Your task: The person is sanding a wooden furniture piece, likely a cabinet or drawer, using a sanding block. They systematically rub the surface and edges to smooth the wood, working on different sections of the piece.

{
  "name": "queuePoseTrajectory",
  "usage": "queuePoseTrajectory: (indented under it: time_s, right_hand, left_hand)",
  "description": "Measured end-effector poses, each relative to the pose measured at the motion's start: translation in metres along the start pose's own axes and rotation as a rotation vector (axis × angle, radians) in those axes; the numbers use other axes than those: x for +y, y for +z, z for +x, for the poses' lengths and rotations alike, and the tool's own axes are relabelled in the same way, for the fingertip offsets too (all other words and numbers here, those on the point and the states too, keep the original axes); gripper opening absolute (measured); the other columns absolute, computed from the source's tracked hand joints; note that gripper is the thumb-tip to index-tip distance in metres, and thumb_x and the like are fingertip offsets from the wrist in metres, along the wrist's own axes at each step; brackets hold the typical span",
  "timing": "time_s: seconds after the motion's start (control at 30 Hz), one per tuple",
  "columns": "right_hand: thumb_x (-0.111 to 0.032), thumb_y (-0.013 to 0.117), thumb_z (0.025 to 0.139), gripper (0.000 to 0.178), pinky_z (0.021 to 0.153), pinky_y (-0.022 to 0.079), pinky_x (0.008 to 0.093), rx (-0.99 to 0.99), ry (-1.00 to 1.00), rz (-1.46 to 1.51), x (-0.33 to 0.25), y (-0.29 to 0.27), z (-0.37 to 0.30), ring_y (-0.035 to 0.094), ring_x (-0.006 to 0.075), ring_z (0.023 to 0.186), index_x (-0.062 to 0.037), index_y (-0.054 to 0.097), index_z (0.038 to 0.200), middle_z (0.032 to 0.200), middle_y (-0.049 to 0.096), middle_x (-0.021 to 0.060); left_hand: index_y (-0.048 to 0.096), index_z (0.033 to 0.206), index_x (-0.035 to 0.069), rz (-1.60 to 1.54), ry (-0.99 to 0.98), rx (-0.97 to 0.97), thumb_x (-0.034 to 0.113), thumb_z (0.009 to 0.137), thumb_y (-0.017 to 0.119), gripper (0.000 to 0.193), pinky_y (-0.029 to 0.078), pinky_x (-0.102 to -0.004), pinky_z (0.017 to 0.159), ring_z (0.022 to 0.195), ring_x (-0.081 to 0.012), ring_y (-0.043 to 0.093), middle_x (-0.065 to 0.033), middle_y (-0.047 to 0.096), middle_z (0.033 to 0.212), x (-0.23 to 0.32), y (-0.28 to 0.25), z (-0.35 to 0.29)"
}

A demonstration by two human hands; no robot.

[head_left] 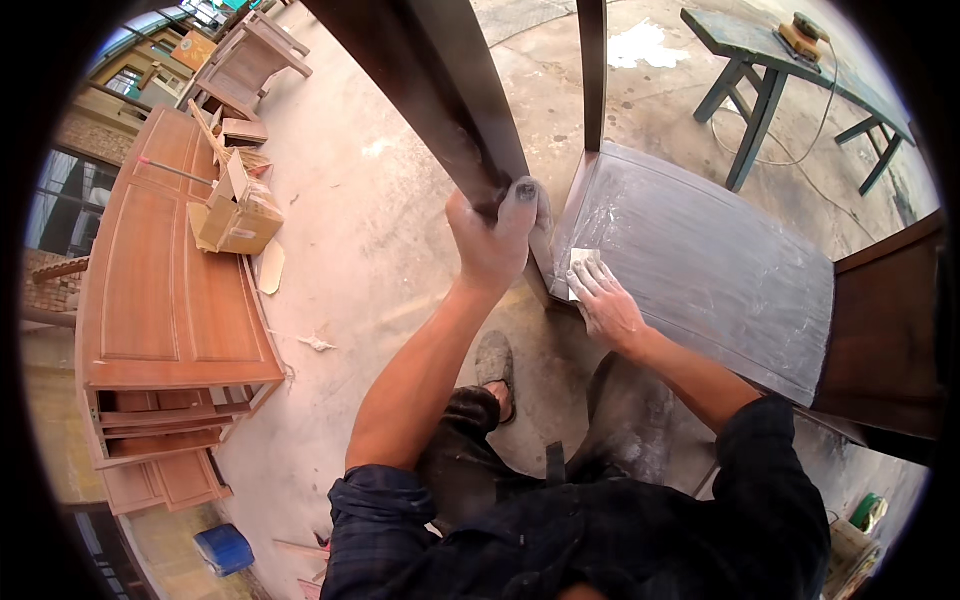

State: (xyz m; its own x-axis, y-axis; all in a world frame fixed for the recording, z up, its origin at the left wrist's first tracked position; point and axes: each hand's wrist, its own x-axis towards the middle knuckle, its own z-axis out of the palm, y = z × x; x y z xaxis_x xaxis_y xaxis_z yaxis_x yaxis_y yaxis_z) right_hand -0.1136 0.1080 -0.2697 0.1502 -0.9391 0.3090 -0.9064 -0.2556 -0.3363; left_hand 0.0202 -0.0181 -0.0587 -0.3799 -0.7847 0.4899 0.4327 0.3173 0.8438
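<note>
My left hand (pixel 500 232) is wrapped round a dark brown wooden post (pixel 440 85) of a piece of furniture, its thumb lying along the near face. Dust coats the fingers. My right hand (pixel 608 305) presses a small pale piece of sandpaper (pixel 583 262) with flattened fingers onto the left end of a wide panel (pixel 710 265). White powder and scuff marks cover that panel's dark surface. A second, thinner dark post (pixel 592 75) rises from the panel's far left corner. At the right end stands a reddish-brown wooden side (pixel 885 325).
A green trestle bench (pixel 740 45) at the far right carries an orange power sander (pixel 803 38) with a trailing cord. On the left lies a large brown cabinet (pixel 175 290) beside an open cardboard box (pixel 240 215). A blue container (pixel 224 550) sits at the lower left.
</note>
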Motion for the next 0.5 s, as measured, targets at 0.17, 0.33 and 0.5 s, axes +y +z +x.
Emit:
queuePoseTrajectory:
  time_s: [0.17,0.33,0.5]
  right_hand:
    - [-0.009,0.054,0.087,0.048,0.118,0.028,0.0481,0.049,0.238,-0.138,0.045,-0.013,0.048,0.036,0.0429,0.140,0.0077,0.051,0.132,0.143,0.046,0.0284]
    - [-0.009,0.054,0.087,0.054,0.119,0.027,0.0494,-0.022,0.139,-0.045,-0.001,0.011,0.013,0.033,0.0439,0.142,0.0088,0.047,0.138,0.145,0.043,0.0298]
    - [-0.011,0.051,0.089,0.049,0.117,0.029,0.0474,0.045,0.370,-0.265,0.089,-0.004,0.078,0.038,0.0429,0.138,0.0072,0.051,0.134,0.144,0.045,0.0297]
  left_hand:
    - [0.053,0.081,-0.001,-0.037,-0.054,-0.026,0.007,0.097,0.058,0.018,0.042,-0.0261,0.049,0.054,-0.0115,0.054,-0.0055,0.059,0.064,0.001,0.009,0.002]
    - [0.053,0.084,-0.003,-0.004,0.009,-0.031,0.009,0.096,0.059,0.018,0.042,-0.0256,0.049,0.054,-0.0120,0.055,-0.0057,0.059,0.065,0.001,0.000,0.001]
    - [0.057,0.087,-0.003,-0.087,0.026,-0.076,0.012,0.096,0.061,0.018,0.043,-0.0252,0.052,0.059,-0.0104,0.056,-0.0048,0.060,0.068,-0.010,0.008,0.005]
